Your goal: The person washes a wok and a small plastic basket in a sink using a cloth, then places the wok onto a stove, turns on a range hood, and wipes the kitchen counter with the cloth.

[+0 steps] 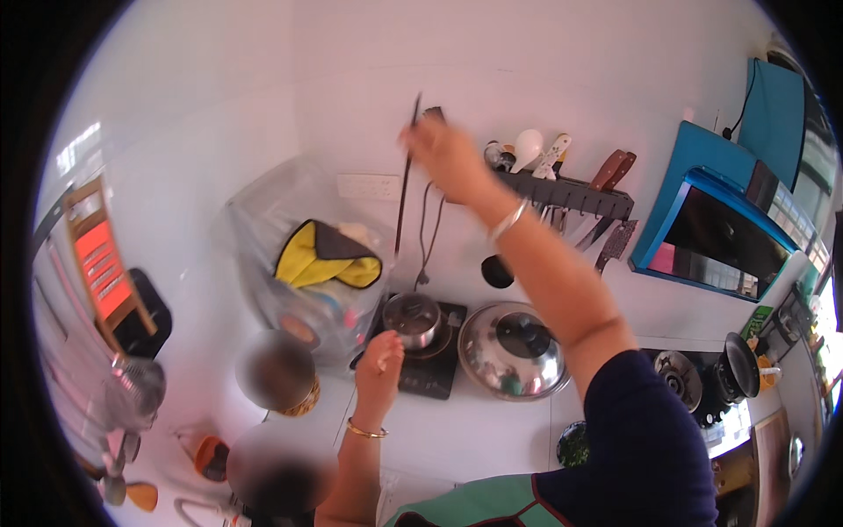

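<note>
My right hand [450, 162], slightly blurred, is raised high in front of the white wall with its fingers closed. A long thin dark stick [404, 206] runs from above its fingertips down toward the stove, and the hand appears to grip it. A short dark end shows just behind the knuckles; what it belongs to is hidden. Low down, my left hand [379, 369] is closed beside a small steel pot [413, 321]. Whatever those fingers hold, if anything, I cannot make out. The pot stands on a black induction cooker [428, 382].
Right of the cooker sits a large domed steel lid [514, 373]. A wall rack [571, 193] carries knives and utensils. At left are a yellow-and-grey cloth [329, 255] on clear plastic and an orange-and-wood grater [105, 268]. Gas burners [680, 382] and a blue range hood [711, 228] stand right.
</note>
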`<action>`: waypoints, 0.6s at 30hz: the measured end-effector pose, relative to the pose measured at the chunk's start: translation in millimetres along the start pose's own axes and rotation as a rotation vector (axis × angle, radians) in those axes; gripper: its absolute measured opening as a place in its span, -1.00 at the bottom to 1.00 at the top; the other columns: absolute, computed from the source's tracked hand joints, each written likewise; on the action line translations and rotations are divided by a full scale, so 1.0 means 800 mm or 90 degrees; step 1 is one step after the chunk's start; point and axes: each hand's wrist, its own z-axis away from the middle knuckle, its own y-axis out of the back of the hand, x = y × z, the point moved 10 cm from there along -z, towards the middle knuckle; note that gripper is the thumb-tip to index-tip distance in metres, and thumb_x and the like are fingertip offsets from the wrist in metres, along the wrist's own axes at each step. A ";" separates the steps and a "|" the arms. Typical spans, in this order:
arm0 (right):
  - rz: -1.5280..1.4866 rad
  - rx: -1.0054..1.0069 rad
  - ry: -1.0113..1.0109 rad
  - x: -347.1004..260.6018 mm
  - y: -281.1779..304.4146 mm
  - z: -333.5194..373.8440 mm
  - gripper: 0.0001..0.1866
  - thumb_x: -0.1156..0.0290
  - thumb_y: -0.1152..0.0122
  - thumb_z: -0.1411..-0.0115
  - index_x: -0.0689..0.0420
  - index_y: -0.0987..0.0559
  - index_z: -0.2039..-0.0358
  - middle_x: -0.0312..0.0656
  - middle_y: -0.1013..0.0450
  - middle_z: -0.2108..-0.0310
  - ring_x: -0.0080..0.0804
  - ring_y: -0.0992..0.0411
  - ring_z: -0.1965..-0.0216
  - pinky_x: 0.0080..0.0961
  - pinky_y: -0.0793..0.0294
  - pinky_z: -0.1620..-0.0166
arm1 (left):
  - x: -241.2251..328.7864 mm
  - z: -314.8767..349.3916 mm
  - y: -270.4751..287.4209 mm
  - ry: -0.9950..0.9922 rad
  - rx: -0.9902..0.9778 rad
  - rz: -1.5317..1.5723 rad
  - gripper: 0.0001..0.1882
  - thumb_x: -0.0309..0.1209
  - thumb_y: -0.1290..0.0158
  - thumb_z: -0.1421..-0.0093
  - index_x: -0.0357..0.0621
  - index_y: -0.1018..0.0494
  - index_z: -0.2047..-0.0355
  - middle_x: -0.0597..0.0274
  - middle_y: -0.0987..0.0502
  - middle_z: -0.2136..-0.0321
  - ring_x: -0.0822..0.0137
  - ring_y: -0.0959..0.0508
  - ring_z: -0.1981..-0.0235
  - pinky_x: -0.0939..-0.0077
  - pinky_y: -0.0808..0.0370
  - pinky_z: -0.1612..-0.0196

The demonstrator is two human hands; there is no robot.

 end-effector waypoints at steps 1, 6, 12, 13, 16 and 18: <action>0.045 0.063 -0.035 0.023 0.035 -0.040 -0.67 0.14 0.00 -0.21 0.20 -0.47 0.41 -0.18 -0.43 0.61 -0.38 -0.37 0.55 -0.41 -0.35 0.41 | -0.025 -0.016 -0.022 0.008 -0.027 0.023 -0.70 -0.50 0.00 -0.19 -0.29 -0.35 0.05 0.19 -0.49 0.23 0.46 -0.49 0.19 0.63 -0.42 0.11; 0.226 0.179 0.076 0.140 0.098 -0.154 -0.71 0.21 0.01 -0.16 0.19 -0.52 0.37 -0.12 -0.48 0.54 -0.20 -0.45 0.46 -0.36 -0.40 0.32 | -0.096 -0.062 -0.116 0.131 -0.106 0.193 -0.77 -0.43 0.01 -0.22 -0.26 -0.38 0.14 0.25 -0.50 0.36 0.51 -0.48 0.34 0.67 -0.41 0.25; 0.269 0.191 0.097 0.235 0.063 -0.146 -0.71 0.21 0.00 -0.15 0.19 -0.53 0.39 -0.03 -0.48 0.50 -0.04 -0.44 0.39 -0.26 -0.40 0.29 | 0.045 -0.360 -0.159 -0.103 -0.066 0.012 -0.69 -0.39 -0.04 -0.13 -0.25 -0.41 0.12 0.25 -0.51 0.28 0.46 -0.48 0.26 0.59 -0.41 0.16; 0.254 0.193 0.111 0.241 0.061 -0.147 -0.71 0.21 -0.01 -0.15 0.20 -0.53 0.39 -0.02 -0.48 0.49 -0.02 -0.44 0.39 -0.25 -0.40 0.29 | 0.068 -0.405 -0.175 -0.187 -0.085 -0.066 -0.68 -0.39 -0.02 -0.15 -0.24 -0.40 0.09 0.24 -0.51 0.27 0.46 -0.49 0.29 0.60 -0.41 0.17; 0.250 0.158 0.106 0.255 0.028 -0.136 -0.71 0.22 -0.01 -0.14 0.20 -0.52 0.39 -0.02 -0.47 0.50 -0.03 -0.44 0.40 -0.26 -0.41 0.30 | 0.098 -0.480 -0.206 -0.347 -0.032 -0.234 -0.72 -0.36 -0.05 -0.09 -0.20 -0.44 0.18 0.17 -0.55 0.38 0.29 -0.54 0.37 0.45 -0.45 0.24; 0.247 0.066 0.042 0.270 0.003 -0.128 -0.74 0.24 -0.05 -0.12 0.20 -0.53 0.37 -0.01 -0.48 0.47 -0.05 -0.45 0.38 -0.26 -0.42 0.29 | 0.082 -0.514 -0.225 -0.301 -0.048 -0.339 -0.72 -0.29 -0.07 -0.07 -0.12 -0.46 0.22 0.16 -0.56 0.46 0.15 -0.54 0.40 0.34 -0.45 0.27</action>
